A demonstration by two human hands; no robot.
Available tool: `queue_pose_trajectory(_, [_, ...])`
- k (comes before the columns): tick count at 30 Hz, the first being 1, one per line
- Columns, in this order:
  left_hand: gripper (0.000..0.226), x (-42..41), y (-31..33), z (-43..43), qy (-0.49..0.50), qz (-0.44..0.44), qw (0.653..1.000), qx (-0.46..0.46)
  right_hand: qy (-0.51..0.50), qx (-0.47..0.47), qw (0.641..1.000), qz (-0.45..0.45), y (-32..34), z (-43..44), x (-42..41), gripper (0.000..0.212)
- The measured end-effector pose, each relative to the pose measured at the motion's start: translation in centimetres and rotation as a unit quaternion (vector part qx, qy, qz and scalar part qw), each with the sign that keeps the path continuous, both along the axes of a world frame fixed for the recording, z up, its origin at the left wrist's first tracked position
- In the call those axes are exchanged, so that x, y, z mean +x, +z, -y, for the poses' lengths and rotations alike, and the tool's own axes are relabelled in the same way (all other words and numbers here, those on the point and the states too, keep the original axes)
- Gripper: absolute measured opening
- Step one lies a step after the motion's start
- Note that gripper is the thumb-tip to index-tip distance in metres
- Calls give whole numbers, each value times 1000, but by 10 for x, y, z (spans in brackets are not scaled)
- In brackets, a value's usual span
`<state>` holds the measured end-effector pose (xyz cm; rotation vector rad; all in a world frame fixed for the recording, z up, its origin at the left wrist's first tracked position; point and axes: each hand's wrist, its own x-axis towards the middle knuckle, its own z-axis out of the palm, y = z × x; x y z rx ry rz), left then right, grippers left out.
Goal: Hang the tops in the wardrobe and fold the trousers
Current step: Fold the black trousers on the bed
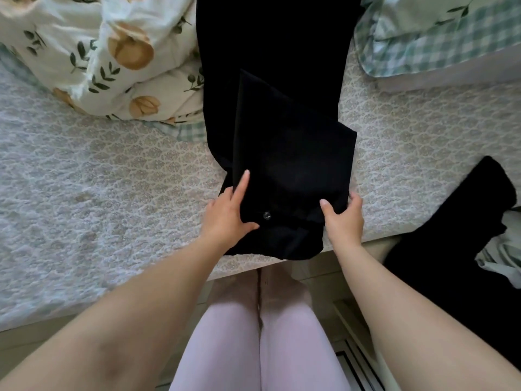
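Observation:
A pair of black trousers (282,131) lies lengthwise on the bed, legs running away from me, with one part folded back over the waist end. A small button (266,215) shows near the waistband. My left hand (229,213) holds the left side of the fold, thumb on top and index finger stretched along the cloth. My right hand (344,217) grips the right edge, thumb over the fabric and fingers tucked beneath.
The bed (112,176) has a pale patterned quilted cover. A floral duvet (112,52) is bunched at the far left, a green checked pillow (439,40) at the far right. Another black garment (451,235) hangs over the bed edge on the right, beside pale cloth (507,249).

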<state>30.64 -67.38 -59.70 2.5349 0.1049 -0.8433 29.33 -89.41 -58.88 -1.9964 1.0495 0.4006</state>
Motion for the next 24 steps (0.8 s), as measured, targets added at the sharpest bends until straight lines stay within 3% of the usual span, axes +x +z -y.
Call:
queue_pose_trajectory(2, [97,-2,-6,0,-59,40,996,46,81,2,997,14,6,-2,-6,86])
queue_pose_trajectory(4, [75,-2,-14,-2,-40,88,995,37,204,-20,979,-20,6,-4,-16,96])
queue_pose_trajectory(6, [50,-1,-19,-1,-2,91,996,17,239,-65,969,-25,3,-5,-24,85])
queue_pose_trajectory(9, [33,1,-9,4,178,63,978,-87,154,-116,980,48,5,-9,-23,53])
queue_pose_trajectory(12, [30,8,15,1,331,78,920,-193,89,-141,977,130,18,-15,-15,45])
queue_pose_trajectory(14, [26,6,23,-11,422,68,873,-233,130,-199,951,198,28,-18,-16,46])
queue_pose_trajectory(17, [25,-14,19,-31,588,-99,753,-278,261,-230,923,163,29,-20,-32,52])
queue_pose_trajectory(18, [29,-25,16,-37,590,-141,751,-259,282,-203,930,117,28,-23,-38,52])
queue_pose_trajectory(19, [33,-35,12,-42,547,-163,790,-223,290,-177,937,77,26,-26,-45,51])
queue_pose_trajectory(20, [39,-44,9,-47,469,-159,850,-178,294,-158,941,56,25,-28,-50,48])
queue_pose_trajectory(22, [52,-54,8,-57,282,-86,952,-86,302,-140,941,54,24,-30,-55,43])
queue_pose_trajectory(24, [55,-53,9,-62,107,2,994,-9,300,-125,943,72,23,-28,-58,41])
